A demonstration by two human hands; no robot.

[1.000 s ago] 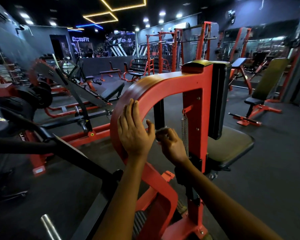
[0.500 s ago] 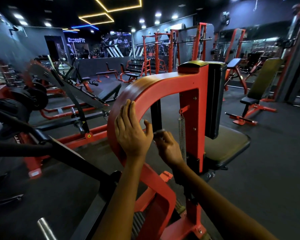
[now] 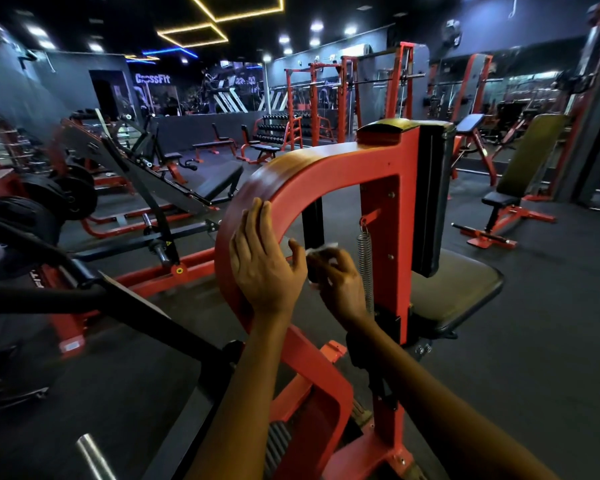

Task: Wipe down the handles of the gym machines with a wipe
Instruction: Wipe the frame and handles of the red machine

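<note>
- Your left hand (image 3: 262, 268) lies flat on the curved red arch (image 3: 312, 171) of the gym machine, fingers straight and close together, thumb spread toward the opening.
- Your right hand (image 3: 340, 282) sits just inside the arch's opening, beside the left thumb, fingers curled round a white wipe (image 3: 321, 250) (only a crumpled edge shows above the knuckles).
- What the wipe presses against is hidden by the hand.
- A coiled spring (image 3: 363, 251) hangs on the arch's upright, just right of the right hand.
- Beyond the upright: a black seat pad (image 3: 458, 292).
- Far right of the arch stands a red-framed bench (image 3: 520, 188).
</note>
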